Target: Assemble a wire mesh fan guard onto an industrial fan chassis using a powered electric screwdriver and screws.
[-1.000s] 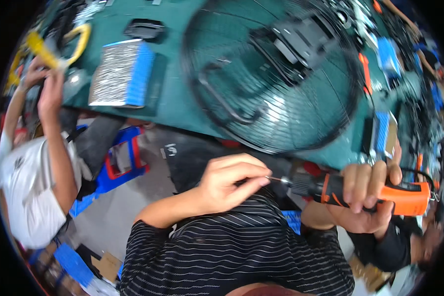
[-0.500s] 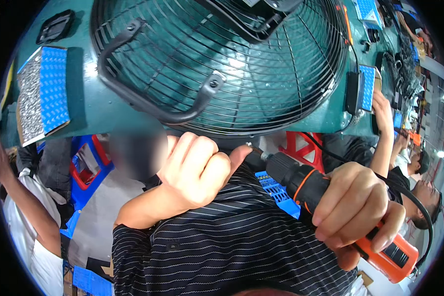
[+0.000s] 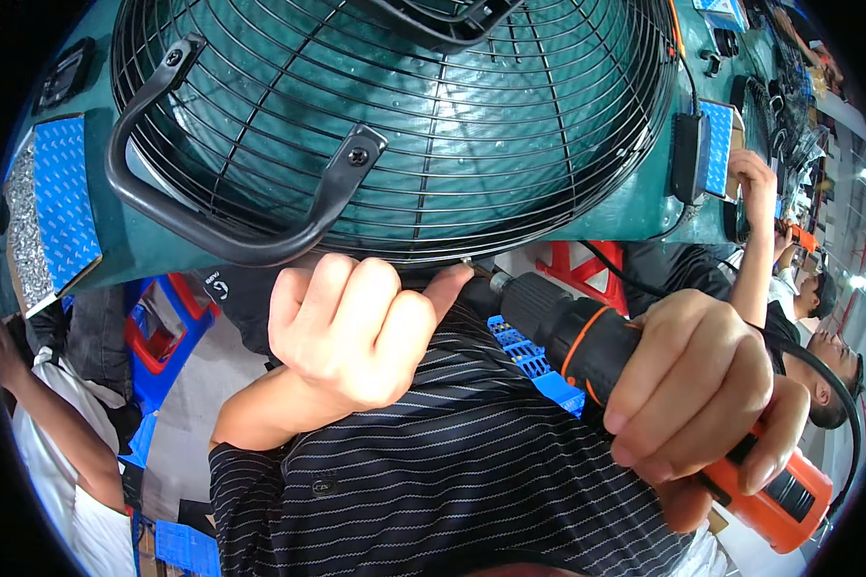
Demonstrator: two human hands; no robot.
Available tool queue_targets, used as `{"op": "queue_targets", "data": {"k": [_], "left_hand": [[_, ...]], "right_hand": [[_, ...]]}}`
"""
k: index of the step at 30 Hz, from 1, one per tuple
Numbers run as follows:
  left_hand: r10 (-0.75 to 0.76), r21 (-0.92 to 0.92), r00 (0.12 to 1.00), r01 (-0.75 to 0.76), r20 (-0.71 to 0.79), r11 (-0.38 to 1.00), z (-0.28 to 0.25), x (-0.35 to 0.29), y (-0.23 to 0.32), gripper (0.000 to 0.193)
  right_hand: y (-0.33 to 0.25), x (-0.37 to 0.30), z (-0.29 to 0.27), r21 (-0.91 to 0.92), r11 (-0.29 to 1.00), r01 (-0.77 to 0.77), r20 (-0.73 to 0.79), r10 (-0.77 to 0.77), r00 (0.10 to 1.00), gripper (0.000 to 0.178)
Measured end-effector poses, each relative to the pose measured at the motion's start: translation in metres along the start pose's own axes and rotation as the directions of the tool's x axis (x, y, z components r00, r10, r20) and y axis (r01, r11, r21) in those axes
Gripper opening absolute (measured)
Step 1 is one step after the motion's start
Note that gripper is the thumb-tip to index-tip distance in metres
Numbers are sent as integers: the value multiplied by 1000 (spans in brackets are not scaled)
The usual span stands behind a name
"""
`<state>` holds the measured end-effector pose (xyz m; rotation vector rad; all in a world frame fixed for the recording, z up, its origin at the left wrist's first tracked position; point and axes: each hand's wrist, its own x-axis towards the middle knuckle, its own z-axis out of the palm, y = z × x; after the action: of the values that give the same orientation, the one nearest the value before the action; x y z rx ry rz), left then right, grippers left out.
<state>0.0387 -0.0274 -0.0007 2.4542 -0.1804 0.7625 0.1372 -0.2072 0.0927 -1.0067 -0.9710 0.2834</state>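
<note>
My right hand (image 3: 693, 385) grips a black and orange electric screwdriver (image 3: 577, 346), its cord curving off to the right. The tool's nose points up-left at the near rim of a black wire fan guard (image 3: 423, 144). My left hand (image 3: 356, 332) is closed at that rim, fingers curled, its thumb stretched toward the bit. A small bright piece, perhaps a screw, shows by the thumb tip. What the curled fingers hold, if anything, is hidden. A black U-shaped handle (image 3: 231, 240) is attached to the guard with screws, above and left of my left hand.
The guard lies on a green table (image 3: 144, 236). At left stands a blue-patterned box (image 3: 67, 202) of small metal parts, near a black tray (image 3: 65, 75). Another blue box (image 3: 717, 149) is at right, beside a co-worker's hand (image 3: 752, 178). A stool (image 3: 168, 327) stands below left.
The fan guard and its handle have shifted left and toward me. My left hand has moved slightly left; the screwdriver's nose has come a little up and left.
</note>
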Motion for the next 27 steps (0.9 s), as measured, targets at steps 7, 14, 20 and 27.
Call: {"op": "queue_targets", "data": {"k": [7, 14, 20, 27], "left_hand": [[32, 58, 999, -31, -3, 998, -16, 2, -11, 46], [191, 288, 977, -211, 99, 934, -65, 15, -75, 97], [147, 198, 967, -188, 206, 962, -71, 21, -89, 98], [157, 169, 962, -197, 225, 966, -74, 23, -92, 92]], "right_hand": [[-1, 1, 4, -82, 996, -30, -22, 28, 999, 41], [1, 4, 9, -152, 986, -75, -26, 72, 997, 40], [9, 13, 11, -152, 985, -83, -20, 81, 996, 42], [17, 22, 15, -37, 996, -85, 61, 87, 994, 38]]}}
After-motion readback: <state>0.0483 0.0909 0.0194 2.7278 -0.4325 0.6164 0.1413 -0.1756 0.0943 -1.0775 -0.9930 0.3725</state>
